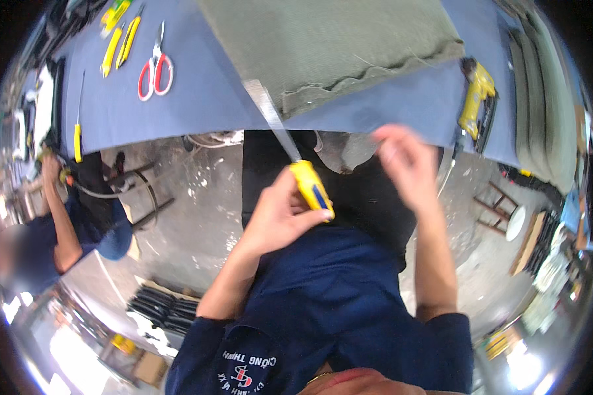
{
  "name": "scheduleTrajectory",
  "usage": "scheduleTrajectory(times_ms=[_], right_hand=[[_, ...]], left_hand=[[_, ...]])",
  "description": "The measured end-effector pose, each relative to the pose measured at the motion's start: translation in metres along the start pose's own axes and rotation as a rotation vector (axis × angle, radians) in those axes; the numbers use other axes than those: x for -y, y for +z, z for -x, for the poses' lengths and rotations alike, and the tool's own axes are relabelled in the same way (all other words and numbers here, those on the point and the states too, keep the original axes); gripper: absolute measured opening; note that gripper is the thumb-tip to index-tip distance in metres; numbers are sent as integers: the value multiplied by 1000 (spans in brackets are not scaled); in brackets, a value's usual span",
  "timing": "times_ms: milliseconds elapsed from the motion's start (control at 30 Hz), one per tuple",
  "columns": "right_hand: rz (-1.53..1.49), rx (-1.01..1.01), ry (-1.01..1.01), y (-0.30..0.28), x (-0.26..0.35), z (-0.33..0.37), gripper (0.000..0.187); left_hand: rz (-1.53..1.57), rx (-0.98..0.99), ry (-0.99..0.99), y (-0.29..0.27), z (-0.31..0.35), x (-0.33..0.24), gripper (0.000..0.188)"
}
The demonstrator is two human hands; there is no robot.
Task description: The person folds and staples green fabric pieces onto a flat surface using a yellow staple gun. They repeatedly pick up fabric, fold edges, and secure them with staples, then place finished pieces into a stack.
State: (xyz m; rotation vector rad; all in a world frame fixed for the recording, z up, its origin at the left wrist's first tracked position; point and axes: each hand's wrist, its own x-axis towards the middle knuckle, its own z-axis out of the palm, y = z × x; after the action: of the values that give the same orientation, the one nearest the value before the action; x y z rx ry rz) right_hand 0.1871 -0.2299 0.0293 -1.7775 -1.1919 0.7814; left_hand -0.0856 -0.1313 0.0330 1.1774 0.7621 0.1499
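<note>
My left hand [277, 214] is closed round the yellow handle of a tool with a long flat metal blade [277, 124]. Its blade points up and to the left, its square tip close to the table's front edge and the corner of a grey-green fabric piece [349, 49]. My right hand [408, 164] is raised just before the table edge, smeared by motion with its fingers bent; whether anything small is in it cannot be made out. Red-handled scissors [156, 74] lie on the blue-grey tabletop [197, 108], further left.
Yellow-handled cutters [128, 43] and a long thin yellow-handled tool [78, 135] lie at left. A yellow staple gun [474, 102] rests at right, beside stacked grey-green panels [540, 99]. A stool [515, 222] stands on the floor. Another person [39, 243] works at far left.
</note>
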Motion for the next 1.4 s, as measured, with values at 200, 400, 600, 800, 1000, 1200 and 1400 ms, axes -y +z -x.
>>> scheduleTrajectory(times_ms=[200, 400, 600, 800, 1000, 1200, 1400], right_hand=[[-415, 157, 200, 58, 35, 59, 30], [-226, 31, 444, 7, 39, 95, 31], [229, -143, 186, -2, 44, 110, 37], [205, -232, 242, -2, 45, 108, 36], [232, -185, 297, -9, 47, 100, 32], [131, -127, 479, -16, 56, 92, 30], [159, -96, 498, -29, 59, 83, 30]], left_hand=[[-654, 250, 417, 8, -16, -29, 54], [-220, -797, 604, -71, -94, -45, 51], [204, -533, 609, -26, -131, -48, 83], [68, -576, 654, 6, -135, -2, 93], [-165, -715, 562, 18, -136, -11, 91], [-186, -704, 553, 16, -135, -12, 91], [-186, -693, 547, 15, -135, -12, 90]])
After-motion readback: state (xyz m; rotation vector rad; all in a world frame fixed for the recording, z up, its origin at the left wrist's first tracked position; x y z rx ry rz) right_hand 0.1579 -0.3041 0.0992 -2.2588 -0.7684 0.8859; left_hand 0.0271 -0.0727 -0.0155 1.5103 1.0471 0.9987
